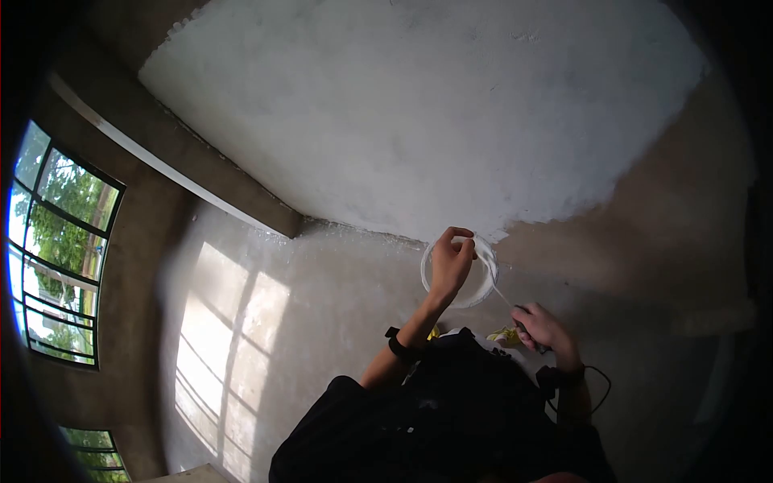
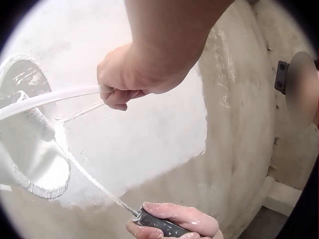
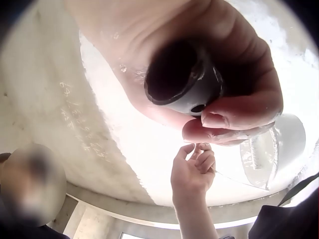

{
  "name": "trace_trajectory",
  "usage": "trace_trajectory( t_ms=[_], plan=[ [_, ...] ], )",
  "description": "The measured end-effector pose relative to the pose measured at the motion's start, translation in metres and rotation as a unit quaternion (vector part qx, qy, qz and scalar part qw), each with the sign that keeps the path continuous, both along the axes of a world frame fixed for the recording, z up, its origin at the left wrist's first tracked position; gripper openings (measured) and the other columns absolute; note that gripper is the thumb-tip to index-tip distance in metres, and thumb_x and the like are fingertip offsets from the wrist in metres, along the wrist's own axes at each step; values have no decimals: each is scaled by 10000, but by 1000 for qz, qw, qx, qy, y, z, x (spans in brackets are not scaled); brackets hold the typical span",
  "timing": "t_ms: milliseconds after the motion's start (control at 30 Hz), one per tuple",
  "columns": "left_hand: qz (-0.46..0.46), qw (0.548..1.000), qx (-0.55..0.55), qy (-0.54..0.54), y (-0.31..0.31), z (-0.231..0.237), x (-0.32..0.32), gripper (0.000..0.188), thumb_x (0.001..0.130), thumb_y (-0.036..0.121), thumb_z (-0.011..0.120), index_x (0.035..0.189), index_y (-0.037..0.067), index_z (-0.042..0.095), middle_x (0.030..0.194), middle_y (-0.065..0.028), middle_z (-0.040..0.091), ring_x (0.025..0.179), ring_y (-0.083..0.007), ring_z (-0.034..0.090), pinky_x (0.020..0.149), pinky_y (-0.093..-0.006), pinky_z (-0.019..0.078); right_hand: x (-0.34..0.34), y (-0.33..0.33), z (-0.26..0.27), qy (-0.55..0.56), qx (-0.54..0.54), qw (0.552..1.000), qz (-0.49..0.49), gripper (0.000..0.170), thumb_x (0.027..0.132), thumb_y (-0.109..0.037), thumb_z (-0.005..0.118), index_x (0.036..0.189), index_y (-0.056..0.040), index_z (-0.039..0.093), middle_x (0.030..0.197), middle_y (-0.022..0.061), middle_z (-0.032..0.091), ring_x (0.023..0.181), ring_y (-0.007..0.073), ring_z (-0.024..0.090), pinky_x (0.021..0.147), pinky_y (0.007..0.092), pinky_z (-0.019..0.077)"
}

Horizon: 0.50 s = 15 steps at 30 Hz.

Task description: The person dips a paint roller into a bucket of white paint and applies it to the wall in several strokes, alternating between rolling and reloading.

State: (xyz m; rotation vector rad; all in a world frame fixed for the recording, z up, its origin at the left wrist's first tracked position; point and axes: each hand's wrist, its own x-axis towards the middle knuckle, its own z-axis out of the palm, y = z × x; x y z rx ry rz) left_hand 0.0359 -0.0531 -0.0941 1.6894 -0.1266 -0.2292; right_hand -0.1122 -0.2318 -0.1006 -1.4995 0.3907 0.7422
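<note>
In the head view my left hand (image 1: 452, 264) is over the white paint bucket (image 1: 423, 272), which stands by the foot of the wall. The left wrist view shows its curled fingers gripping the bucket's bail handle (image 2: 55, 95), held up above the rim. My right hand (image 1: 544, 326) grips the dark handle (image 2: 162, 224) of a paint roller, to the right of the bucket. Its thin, paint-coated rod (image 2: 99, 185) runs to the white roller sleeve (image 2: 37, 119) inside the bucket. Seen from the right wrist, the handle's hollow end (image 3: 172, 79) shows in my palm.
White paint (image 1: 419, 113) covers much of the wall ahead; bare grey-brown wall (image 1: 668, 201) borders it at right. Sunlight falls on the concrete floor (image 1: 330, 322). A ledge (image 1: 177, 161) and a window (image 1: 64, 217) are at left. A cable (image 1: 605, 386) loops at my right wrist.
</note>
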Motion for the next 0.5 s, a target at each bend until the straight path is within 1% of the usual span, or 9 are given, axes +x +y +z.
trace_trajectory(
  t_ms=[100,200,300,367,433,500],
  plan=[
    [-22,1000,2,16,-7,-3,-2,254,841,131,520,1047,-8,571,644,-44,612,508,-46,462,455,-215,346,6,-3,-10,24,25,999,-12,369,933,-307,459,703,-18,475,526,25,464,382,100,442,371,274,379],
    [-39,999,16,-9,-14,-5,-3,244,843,126,517,1036,-13,574,632,-44,608,510,-51,472,458,-216,353,10,-7,-28,54,41,997,-26,367,929,-315,461,715,-17,480,532,27,469,385,100,448,374,276,387],
    [-42,999,22,-13,-20,-5,-7,225,844,123,518,1009,-16,583,614,-48,601,498,-52,466,451,-217,348,9,-10,-32,83,22,995,-49,361,928,-312,461,727,-14,489,542,28,475,393,103,452,380,279,399],
    [-53,999,4,-2,-23,-9,-6,220,845,123,519,1000,-17,587,606,-53,599,492,-52,462,446,-217,344,6,-9,-37,61,-27,998,-23,362,929,-305,456,725,-8,491,546,28,478,404,105,459,380,279,402],
    [-59,998,-15,9,-23,-11,-7,217,850,127,516,988,-26,586,610,-67,597,467,-45,434,427,-219,328,5,-9,-29,68,-31,997,-29,362,933,-293,449,718,-4,487,551,31,481,411,110,459,382,283,399],
    [-64,997,-25,31,-22,2,-9,209,860,120,506,982,-30,582,620,-69,591,447,-40,400,414,-217,307,2,-8,-15,74,-12,997,-29,360,932,-290,445,714,-6,481,549,31,477,411,113,461,385,289,399]
  ],
)
